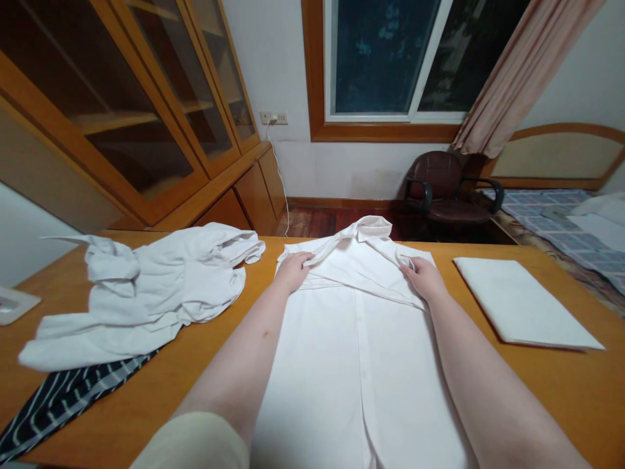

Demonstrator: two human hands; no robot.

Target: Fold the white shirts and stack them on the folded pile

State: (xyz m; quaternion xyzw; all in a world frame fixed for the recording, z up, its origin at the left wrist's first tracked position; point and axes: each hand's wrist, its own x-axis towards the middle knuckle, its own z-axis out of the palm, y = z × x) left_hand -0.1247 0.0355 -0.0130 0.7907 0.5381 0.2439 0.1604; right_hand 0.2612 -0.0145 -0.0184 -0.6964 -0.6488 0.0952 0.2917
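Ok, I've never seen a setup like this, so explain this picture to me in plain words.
There is no machine here: a person is working with two bare hands. The single picture comes from a camera worn on their head, looking forward and down, so the forearms reach in from the bottom.

On the orange-brown wooden table lies a white, button-front cloth shirt. The left hand and right hand grip its cloth near the collar end, one on each side.

To the left is a crumpled white cloth garment, overlapping a black-and-white striped cloth. To the right lies a flat white rectangular piece; I can't tell whether it is folded cloth.
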